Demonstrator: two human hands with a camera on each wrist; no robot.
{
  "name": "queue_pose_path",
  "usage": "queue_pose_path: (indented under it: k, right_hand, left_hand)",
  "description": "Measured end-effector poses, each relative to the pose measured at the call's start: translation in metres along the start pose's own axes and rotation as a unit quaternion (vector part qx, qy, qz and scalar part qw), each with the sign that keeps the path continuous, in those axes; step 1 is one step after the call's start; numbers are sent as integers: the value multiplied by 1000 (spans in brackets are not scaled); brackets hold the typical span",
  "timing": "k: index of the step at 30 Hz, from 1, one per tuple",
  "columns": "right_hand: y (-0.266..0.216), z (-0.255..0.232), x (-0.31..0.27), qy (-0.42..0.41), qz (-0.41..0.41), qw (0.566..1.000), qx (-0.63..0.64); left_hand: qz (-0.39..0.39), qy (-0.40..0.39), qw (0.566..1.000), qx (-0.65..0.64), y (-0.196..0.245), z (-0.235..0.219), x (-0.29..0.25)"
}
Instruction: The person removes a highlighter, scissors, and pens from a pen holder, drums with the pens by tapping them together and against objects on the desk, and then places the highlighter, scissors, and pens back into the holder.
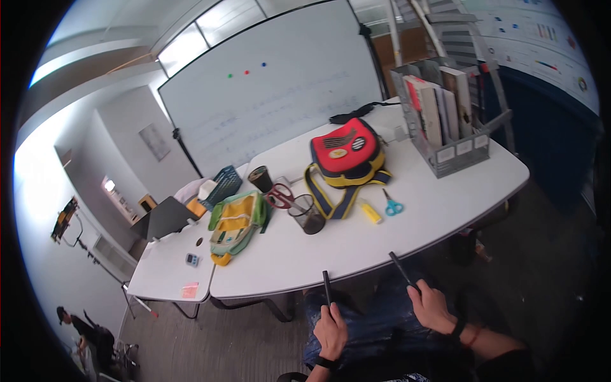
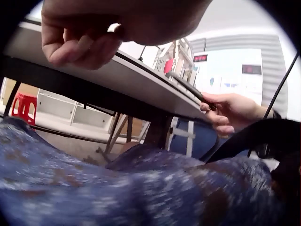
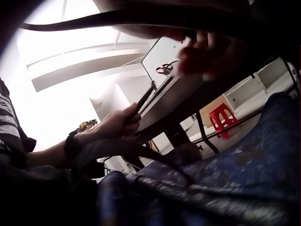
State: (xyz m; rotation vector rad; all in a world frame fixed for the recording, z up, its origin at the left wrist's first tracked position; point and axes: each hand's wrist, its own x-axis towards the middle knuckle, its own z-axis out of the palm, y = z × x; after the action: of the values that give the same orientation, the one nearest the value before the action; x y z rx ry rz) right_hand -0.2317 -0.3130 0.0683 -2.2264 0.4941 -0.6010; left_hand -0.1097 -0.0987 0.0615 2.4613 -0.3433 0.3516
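Observation:
My left hand (image 1: 331, 332) grips a slim black stick (image 1: 327, 286) that points up toward the table's front edge. To its right, my right hand (image 1: 433, 310) holds a second slim black stick (image 1: 400, 267), tilted up and to the left. Both hands are in front of the white table (image 1: 356, 245), over the person's blue-patterned legs. The right hand with its stick also shows in the left wrist view, and the left hand (image 3: 123, 123) with its stick in the right wrist view. Curled fingers hide the lower ends of both sticks.
On the table are a red backpack (image 1: 348, 153), a green-yellow bag (image 1: 233, 223), a mesh pen cup (image 1: 309, 221) with red-handled scissors (image 1: 279, 196), a yellow tube (image 1: 370, 212), teal scissors (image 1: 393, 207) and a grey book rack (image 1: 461, 159). A whiteboard (image 1: 273, 95) stands behind.

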Motion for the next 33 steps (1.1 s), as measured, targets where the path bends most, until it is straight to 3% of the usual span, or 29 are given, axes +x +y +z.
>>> queue_pose_path:
  k: [2,6,8,9,12,13,15,16,18,19,20,21,22,24,28,30,32,33]
  right_hand:
    - [-20,-11,2,-33,-5,992,122]
    - [-34,-6,4,-50,-6,981,187]
    - [-19,11,3,-137,94,959,229]
    - [-19,10,6,-168,101,959,206]
    - [-48,-18,10,-94,-51,968,226]
    - [-51,-25,13,-101,-46,968,224]
    - [-56,-32,18,-4,-181,950,255]
    - [-52,-27,19,-9,-183,950,253]
    - [-30,-8,26,48,-154,971,176]
    - [-21,-1,28,-4,-106,994,33]
    - [-15,3,26,-7,-113,993,32]
    - [-9,8,24,-48,-80,995,35]
    - [-6,15,27,-85,-49,994,39]
    - [-27,5,30,-89,-67,977,182]
    - [-31,9,39,-35,-163,971,173]
    - [-20,16,43,-55,-138,980,131]
    - [-18,19,48,-202,48,971,122]
    - [-25,15,46,-172,15,979,107]
  left_hand:
    - [9,23,999,-25,15,-18,0]
    - [4,17,998,-63,24,-34,-6]
    - [-16,2,999,-41,17,-24,-8]
    - [-19,-3,998,-52,15,-23,-9]
    - [21,55,983,-174,17,-30,-13]
    - [27,73,976,-204,24,-38,-16]
    - [2,92,965,-245,35,-40,-16]
    - [-10,116,951,-287,37,-38,-16]
    - [-11,113,961,-251,23,-19,-10]
    - [-17,32,987,-155,13,-5,-4]
    - [-24,-48,997,-57,8,1,-2]
    - [-47,-62,995,-69,6,6,-3]
    - [-45,-51,995,-73,8,6,-4]
    - [-24,41,991,-128,19,-4,-5]
    - [-48,76,979,-180,29,-20,-3]
    - [-72,60,983,-157,15,-8,-1]
    - [-108,-65,990,-63,4,0,3]
    - [-98,-17,993,-56,5,4,0]
